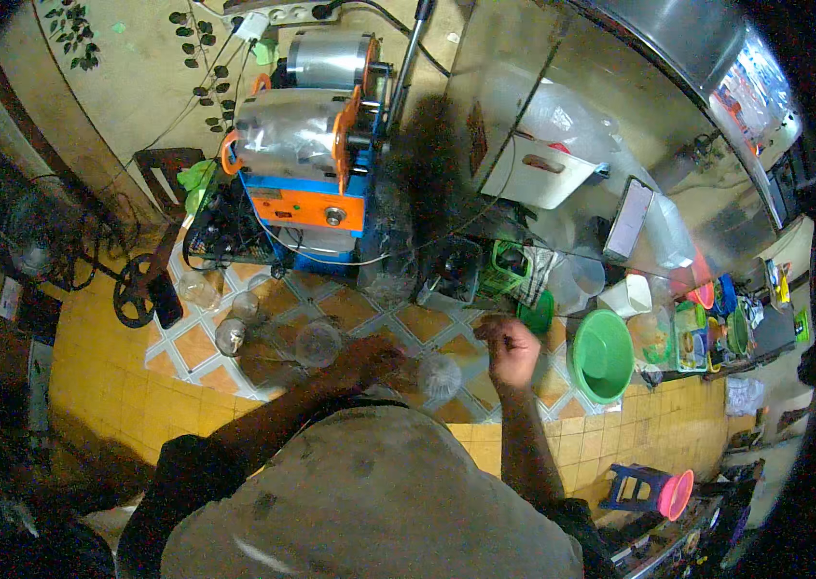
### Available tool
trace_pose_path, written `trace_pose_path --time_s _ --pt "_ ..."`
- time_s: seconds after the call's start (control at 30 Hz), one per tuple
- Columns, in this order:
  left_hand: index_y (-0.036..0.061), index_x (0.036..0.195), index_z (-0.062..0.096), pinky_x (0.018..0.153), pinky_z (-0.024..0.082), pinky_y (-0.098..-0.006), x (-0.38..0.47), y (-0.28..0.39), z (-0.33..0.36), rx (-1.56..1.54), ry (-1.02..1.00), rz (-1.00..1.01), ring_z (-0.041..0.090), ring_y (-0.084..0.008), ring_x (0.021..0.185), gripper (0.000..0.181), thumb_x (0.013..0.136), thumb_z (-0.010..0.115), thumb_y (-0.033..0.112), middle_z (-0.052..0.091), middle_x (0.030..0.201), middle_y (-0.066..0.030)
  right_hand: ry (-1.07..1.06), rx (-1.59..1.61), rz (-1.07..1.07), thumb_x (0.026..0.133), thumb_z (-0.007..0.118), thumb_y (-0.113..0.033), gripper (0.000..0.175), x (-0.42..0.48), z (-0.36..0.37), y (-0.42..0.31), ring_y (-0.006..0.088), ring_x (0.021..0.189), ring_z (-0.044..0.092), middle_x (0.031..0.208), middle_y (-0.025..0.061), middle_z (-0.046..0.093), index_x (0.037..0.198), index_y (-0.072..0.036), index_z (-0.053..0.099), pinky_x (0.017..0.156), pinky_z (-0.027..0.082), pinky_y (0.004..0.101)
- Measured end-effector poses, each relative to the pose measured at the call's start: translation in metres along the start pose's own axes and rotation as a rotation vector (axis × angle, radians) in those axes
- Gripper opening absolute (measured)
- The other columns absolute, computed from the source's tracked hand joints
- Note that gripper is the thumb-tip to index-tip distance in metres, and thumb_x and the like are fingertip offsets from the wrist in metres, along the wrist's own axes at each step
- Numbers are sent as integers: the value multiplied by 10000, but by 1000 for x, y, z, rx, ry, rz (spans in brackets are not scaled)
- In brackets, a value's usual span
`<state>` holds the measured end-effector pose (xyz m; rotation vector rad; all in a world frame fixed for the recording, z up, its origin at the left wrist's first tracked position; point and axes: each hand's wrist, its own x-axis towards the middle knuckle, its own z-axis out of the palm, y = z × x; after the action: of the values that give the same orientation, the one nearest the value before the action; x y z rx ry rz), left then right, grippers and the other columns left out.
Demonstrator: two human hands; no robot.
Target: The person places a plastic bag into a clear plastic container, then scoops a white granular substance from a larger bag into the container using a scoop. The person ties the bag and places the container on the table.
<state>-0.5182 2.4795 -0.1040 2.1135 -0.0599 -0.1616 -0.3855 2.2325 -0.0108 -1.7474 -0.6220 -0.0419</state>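
Observation:
My left hand [373,360] is over the tile-patterned table cover [418,326], blurred and in shadow, its fingers pointing right. Between my two hands lies a clear ribbed plastic cup or bag [440,377], touched by neither as far as I can see. My right hand [513,351] is raised to its right, fingers curled and pointing left; whether anything thin is in them does not show. A round clear container [319,343] stands just left of my left hand. Farther left are a clear jar [198,289], another clear container [245,307] and one with greyish contents [230,337].
A blue and orange cup-sealing machine [306,206] with a film roll [292,141] stands at the back. Right of my hands are a green basin [602,356], a white container [626,295] and a green basket [508,268]. A phone [629,217] leans upright; a dark phone-like slab [164,298] lies left.

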Motion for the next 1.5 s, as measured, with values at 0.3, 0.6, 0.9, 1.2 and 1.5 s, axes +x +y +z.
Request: trace_pose_path --time_s 0.3,0.6,0.9,1.2,1.5 --pt "79 1285 607 1065 410 -480 -80 -22 -68 254 513 -51 529 -385 1242 556 847 717 404 577 1336 -196 -631 -606 -39 954 588 -265 290 28 112 -13 347 1126 632 1294 149 627 1134 -63 692 944 522 463" --pt "165 1411 505 1047 387 -600 -55 -75 -26 863 467 68 446 -502 1276 679 799 736 345 387 1448 -317 -982 -529 -302 954 571 -214 237 90 84 -25 353 910 691 1015 160 718 1059 -36 688 829 550 456" --pt "329 1477 430 1057 377 -631 -59 -73 -24 904 427 -137 404 -481 1341 663 867 652 466 340 1518 -256 643 -331 -250 934 677 -102 86 215 -125 -100 73 666 528 728 -13 618 883 -38 649 602 448 244" --pt "295 1515 393 1104 316 -633 -52 -41 7 773 578 -257 312 -458 1430 660 917 622 458 289 1572 -254 -133 -866 -560 804 704 -62 155 291 -147 -112 256 817 719 917 141 734 954 -34 726 760 557 386" --pt "61 1444 459 1141 285 -538 -38 86 57 468 674 -162 338 -478 1391 552 979 551 343 307 1526 -323 -759 -1045 -538 734 702 -56 164 366 -115 -124 271 847 712 920 138 736 895 -67 732 768 554 398"
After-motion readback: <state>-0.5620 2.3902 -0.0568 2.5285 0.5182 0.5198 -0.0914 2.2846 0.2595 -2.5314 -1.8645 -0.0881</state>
